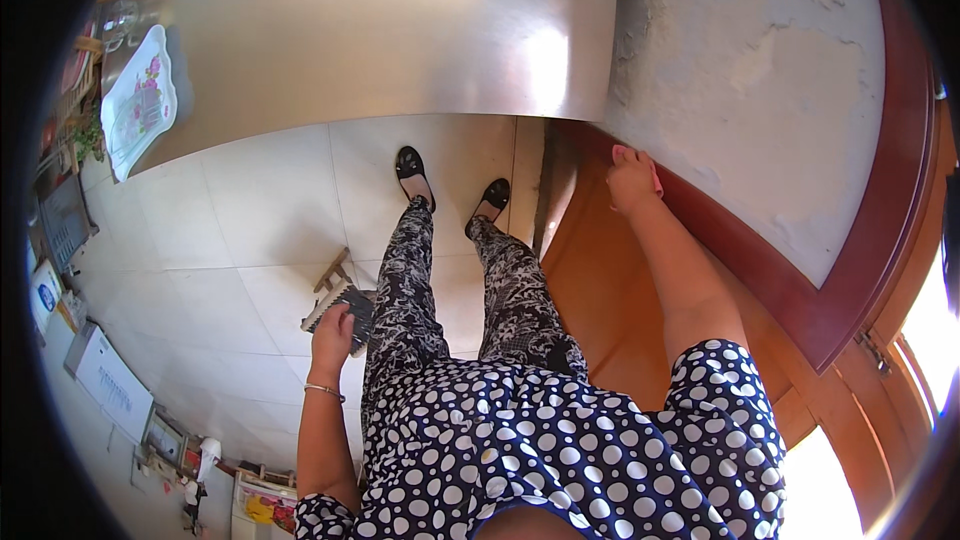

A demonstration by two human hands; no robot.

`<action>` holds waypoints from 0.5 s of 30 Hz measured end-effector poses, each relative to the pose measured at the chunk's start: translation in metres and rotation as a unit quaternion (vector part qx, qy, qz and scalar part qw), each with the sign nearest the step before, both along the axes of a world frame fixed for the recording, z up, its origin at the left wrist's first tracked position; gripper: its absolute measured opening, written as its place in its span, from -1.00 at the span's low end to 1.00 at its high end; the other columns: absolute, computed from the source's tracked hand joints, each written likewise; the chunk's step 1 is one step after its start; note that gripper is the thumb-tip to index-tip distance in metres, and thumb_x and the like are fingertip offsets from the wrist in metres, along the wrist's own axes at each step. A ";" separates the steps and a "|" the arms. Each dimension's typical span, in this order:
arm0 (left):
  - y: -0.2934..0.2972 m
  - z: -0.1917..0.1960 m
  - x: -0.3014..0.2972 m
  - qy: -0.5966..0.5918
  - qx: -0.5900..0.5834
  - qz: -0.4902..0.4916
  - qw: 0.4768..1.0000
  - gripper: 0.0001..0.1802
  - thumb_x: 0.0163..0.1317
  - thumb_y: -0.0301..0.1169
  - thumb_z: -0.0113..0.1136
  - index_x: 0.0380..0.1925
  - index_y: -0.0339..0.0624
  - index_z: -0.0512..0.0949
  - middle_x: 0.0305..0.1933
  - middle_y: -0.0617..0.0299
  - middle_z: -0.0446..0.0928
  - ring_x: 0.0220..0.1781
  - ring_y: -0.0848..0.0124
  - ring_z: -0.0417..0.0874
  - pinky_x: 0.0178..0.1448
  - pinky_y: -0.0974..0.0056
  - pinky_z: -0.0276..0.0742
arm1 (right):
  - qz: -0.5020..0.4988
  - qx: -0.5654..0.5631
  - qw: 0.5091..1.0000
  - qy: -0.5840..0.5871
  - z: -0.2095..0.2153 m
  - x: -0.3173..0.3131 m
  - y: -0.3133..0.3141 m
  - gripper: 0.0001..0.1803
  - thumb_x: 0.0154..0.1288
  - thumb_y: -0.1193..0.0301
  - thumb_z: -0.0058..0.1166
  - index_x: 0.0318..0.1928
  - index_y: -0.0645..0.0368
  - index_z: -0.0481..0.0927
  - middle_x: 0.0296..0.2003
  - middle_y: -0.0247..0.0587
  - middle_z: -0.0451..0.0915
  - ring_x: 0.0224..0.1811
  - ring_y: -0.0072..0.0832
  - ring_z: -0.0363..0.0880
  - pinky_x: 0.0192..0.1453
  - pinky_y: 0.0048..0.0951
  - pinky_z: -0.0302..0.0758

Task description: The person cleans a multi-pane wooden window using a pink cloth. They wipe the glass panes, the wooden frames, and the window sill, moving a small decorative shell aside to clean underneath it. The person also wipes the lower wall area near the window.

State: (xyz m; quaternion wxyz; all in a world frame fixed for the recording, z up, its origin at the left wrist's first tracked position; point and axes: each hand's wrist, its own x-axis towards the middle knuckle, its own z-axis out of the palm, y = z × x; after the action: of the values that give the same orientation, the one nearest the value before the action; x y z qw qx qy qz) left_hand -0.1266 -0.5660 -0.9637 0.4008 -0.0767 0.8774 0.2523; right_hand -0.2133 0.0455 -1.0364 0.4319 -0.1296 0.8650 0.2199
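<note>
Left hand: the left hand (333, 332) hangs low at the person's side, fingers closed around a small dark, ridged brush-like tool (342, 310) with a wooden handle; a thin bracelet (323, 391) sits on the wrist just below it.
Tool: held in that hand, its handle sticking up and away from the knuckles, beside the patterned trouser leg (405, 280).
Right hand: the right hand (632, 178) is raised and pressed to the reddish wooden door frame (760, 270), fingers curled over a pink cloth (655, 178) that shows at its outer edge.
Beyond the right hand: a rough pale wall (740, 60) rises past the frame.
Floor: pale tiles (250, 230) lie below both hands, with two black shoes (410, 162) between them.
Farther off: a shiny metal tabletop (400, 30) lies beyond the shoes, a flowered white tray (138, 100) at its far left, well apart from the left hand.
</note>
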 end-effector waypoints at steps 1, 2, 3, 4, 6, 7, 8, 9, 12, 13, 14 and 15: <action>-0.003 -0.003 0.000 0.005 0.000 -0.003 1.000 -0.72 0.35 -0.38 0.21 0.01 -0.25 0.59 -0.05 -0.08 0.66 -0.05 0.04 0.70 0.07 0.11 0.60 | -0.013 -0.004 1.000 -0.010 -0.003 -0.001 0.000 -0.52 -0.19 0.06 0.49 -0.17 -0.09 0.80 0.12 -0.31 0.58 0.28 -0.28 0.35 0.32 -0.21 0.26; -0.004 0.000 0.003 0.007 0.001 -0.004 1.000 -0.72 0.35 -0.37 0.22 0.01 -0.23 0.59 -0.05 -0.07 0.65 -0.05 0.02 0.69 0.08 0.09 0.60 | -0.022 -0.006 0.999 -0.023 0.004 -0.004 -0.001 -0.53 -0.16 0.08 0.47 -0.16 -0.06 0.80 0.17 -0.28 0.56 0.30 -0.27 0.35 0.32 -0.22 0.26; -0.005 0.001 0.004 0.006 -0.003 -0.002 1.000 -0.72 0.35 -0.37 0.22 0.01 -0.23 0.59 -0.05 -0.07 0.66 -0.05 0.02 0.69 0.08 0.10 0.60 | -0.033 -0.007 0.999 -0.036 0.010 -0.005 -0.002 -0.53 -0.14 0.11 0.45 -0.15 -0.04 0.79 0.22 -0.25 0.55 0.32 -0.27 0.34 0.32 -0.23 0.26; -0.007 0.000 0.003 0.004 -0.005 -0.002 1.000 -0.72 0.35 -0.37 0.22 0.01 -0.23 0.59 -0.05 -0.06 0.66 -0.04 0.02 0.69 0.08 0.10 0.60 | -0.055 -0.036 0.998 -0.011 0.011 0.000 -0.001 -0.54 -0.16 0.13 0.44 -0.16 -0.03 0.79 0.24 -0.23 0.53 0.32 -0.26 0.34 0.33 -0.23 0.26; -0.001 0.003 0.000 -0.003 0.000 0.007 1.000 -0.72 0.34 -0.36 0.23 0.00 -0.21 0.58 -0.05 -0.03 0.65 -0.05 0.02 0.69 0.08 0.10 0.60 | -0.093 -0.088 0.991 0.037 0.026 0.014 0.009 -0.55 -0.20 0.17 0.44 -0.19 -0.02 0.78 0.27 -0.20 0.51 0.32 -0.24 0.35 0.34 -0.21 0.28; -0.002 0.000 0.004 0.017 0.011 0.001 1.000 -0.72 0.34 -0.36 0.23 0.00 -0.21 0.59 -0.04 -0.03 0.65 -0.05 0.02 0.69 0.08 0.10 0.60 | -0.092 -0.107 0.987 0.080 0.041 0.023 0.012 -0.57 -0.20 0.20 0.43 -0.20 0.00 0.78 0.27 -0.19 0.51 0.31 -0.23 0.35 0.34 -0.21 0.29; -0.004 -0.003 0.009 0.038 0.021 -0.005 0.999 -0.73 0.34 -0.35 0.23 -0.01 -0.21 0.59 -0.04 -0.03 0.65 -0.05 0.02 0.69 0.07 0.10 0.60 | -0.091 -0.127 0.980 0.121 0.066 0.031 0.011 -0.59 -0.20 0.23 0.42 -0.22 0.03 0.77 0.27 -0.18 0.51 0.31 -0.23 0.36 0.34 -0.20 0.30; -0.003 -0.007 0.014 0.058 0.033 -0.009 0.998 -0.73 0.34 -0.35 0.23 -0.01 -0.20 0.59 -0.04 -0.02 0.65 -0.05 0.02 0.69 0.07 0.10 0.60 | -0.088 -0.146 0.972 0.163 0.092 0.038 0.007 -0.60 -0.21 0.27 0.41 -0.24 0.06 0.76 0.27 -0.18 0.51 0.31 -0.22 0.36 0.34 -0.19 0.31; 0.010 -0.008 0.018 0.021 0.027 0.007 0.999 -0.76 0.34 -0.35 0.21 -0.05 -0.20 0.59 -0.06 -0.03 0.64 -0.04 0.00 0.67 0.06 0.07 0.60 | -0.215 -0.137 0.945 0.206 0.187 0.041 -0.014 -0.72 0.04 0.41 0.27 -0.18 0.16 0.70 0.24 -0.22 0.52 0.29 -0.16 0.38 0.32 -0.18 0.35; 0.011 -0.013 0.020 0.015 0.023 0.002 1.000 -0.76 0.34 -0.35 0.21 -0.06 -0.20 0.59 -0.06 -0.03 0.64 -0.04 -0.01 0.67 0.06 0.07 0.60 | -0.220 -0.114 0.943 0.223 0.216 0.040 -0.023 -0.75 0.12 0.42 0.21 -0.16 0.16 0.69 0.24 -0.23 0.52 0.28 -0.15 0.38 0.31 -0.21 0.36; 0.010 -0.021 0.021 0.042 0.025 -0.023 0.999 -0.77 0.34 -0.33 0.19 -0.08 -0.19 0.59 -0.07 -0.03 0.64 -0.03 -0.02 0.67 0.05 0.06 0.60 | -0.227 -0.093 0.939 0.242 0.245 0.041 -0.032 -0.77 0.19 0.43 0.15 -0.14 0.17 0.68 0.24 -0.23 0.52 0.26 -0.14 0.39 0.30 -0.23 0.37; 0.018 -0.017 0.017 0.028 0.045 0.003 0.999 -0.74 0.35 -0.33 0.21 -0.05 -0.21 0.59 -0.09 -0.07 0.65 -0.02 -0.02 0.68 0.09 0.08 0.59 | -0.161 -0.065 0.951 0.257 0.268 0.039 -0.034 -0.77 0.22 0.41 0.13 -0.12 0.17 0.68 0.25 -0.23 0.51 0.27 -0.14 0.39 0.31 -0.25 0.37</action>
State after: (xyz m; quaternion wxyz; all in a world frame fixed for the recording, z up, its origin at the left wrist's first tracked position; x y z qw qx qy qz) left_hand -0.1095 -0.5479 -0.9803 0.3783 -0.0543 0.8759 0.2946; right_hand -0.1746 0.0115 -0.7683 0.2154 0.0447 0.9685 0.1163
